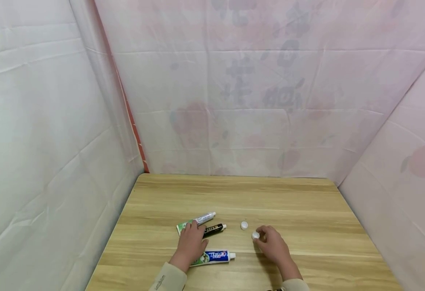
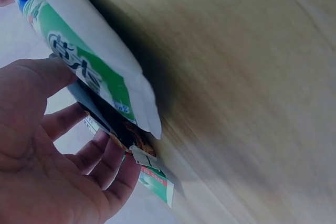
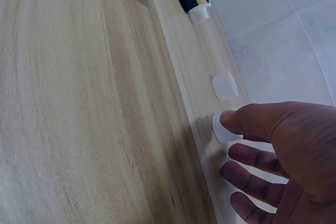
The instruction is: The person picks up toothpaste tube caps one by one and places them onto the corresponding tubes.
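Three toothpaste tubes lie on the table without caps. My left hand (image 1: 190,242) holds the black toothpaste tube (image 1: 214,230) around its body, thumb on the near side and fingers on the far side. Beyond it lies a white-and-green toothpaste tube (image 1: 206,218), partly covered by the fingers. Nearer to me is a blue-and-green toothpaste tube (image 1: 217,256); its flat white end shows close beside the thumb in the left wrist view. With thumb and fingertips my right hand (image 1: 274,246) pinches a white cap (image 3: 223,129) low over the table. Another white cap (image 1: 244,225) sits just beyond it.
The wooden table (image 1: 307,202) has light fabric walls (image 1: 249,141) behind it and on both sides. The open nozzles of the tubes point right, toward the caps.
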Available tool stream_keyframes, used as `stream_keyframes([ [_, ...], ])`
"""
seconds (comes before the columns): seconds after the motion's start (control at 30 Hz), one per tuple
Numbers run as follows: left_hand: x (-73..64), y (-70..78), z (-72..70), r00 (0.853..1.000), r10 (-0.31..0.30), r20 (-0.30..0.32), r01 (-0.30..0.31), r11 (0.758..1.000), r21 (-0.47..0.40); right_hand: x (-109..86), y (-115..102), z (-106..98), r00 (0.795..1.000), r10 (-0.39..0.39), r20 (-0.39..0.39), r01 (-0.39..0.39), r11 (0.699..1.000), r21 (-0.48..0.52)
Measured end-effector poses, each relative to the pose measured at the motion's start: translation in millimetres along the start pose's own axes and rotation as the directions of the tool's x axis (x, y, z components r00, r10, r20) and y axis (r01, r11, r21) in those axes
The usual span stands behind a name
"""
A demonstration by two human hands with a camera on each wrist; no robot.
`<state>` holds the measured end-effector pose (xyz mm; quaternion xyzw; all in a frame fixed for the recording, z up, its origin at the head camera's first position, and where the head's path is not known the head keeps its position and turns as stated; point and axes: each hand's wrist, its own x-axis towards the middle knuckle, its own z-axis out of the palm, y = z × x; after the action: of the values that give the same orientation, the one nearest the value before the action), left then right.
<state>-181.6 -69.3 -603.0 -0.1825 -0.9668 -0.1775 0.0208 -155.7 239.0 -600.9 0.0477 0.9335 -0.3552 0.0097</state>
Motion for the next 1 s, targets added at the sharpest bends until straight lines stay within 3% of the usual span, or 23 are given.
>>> stream_keyframes([
  [0.33, 1.9, 4.0, -6.7, 1.0, -0.005, 0.026, 0.004, 1.0, 0.008, -2.4, -2.2, -0.7, 1.0, 0.025, 0.004, -0.025, 1.0, 0.013],
  [0.67, 3.4, 1.8, -5.2, 1.0, 0.021, 0.001, -0.021, 1.0, -0.017, -5.2, -5.3, -1.0, 0.999, 0.05, 0.005, -0.051, 0.997, 0.058],
  [1.0, -0.2, -2.4, -6.4, 0.999, 0.039, 0.037, -0.038, 0.998, -0.041, -5.3, -4.9, 0.5, 0.999, 0.045, 0.002, -0.045, 0.996, 0.078],
])
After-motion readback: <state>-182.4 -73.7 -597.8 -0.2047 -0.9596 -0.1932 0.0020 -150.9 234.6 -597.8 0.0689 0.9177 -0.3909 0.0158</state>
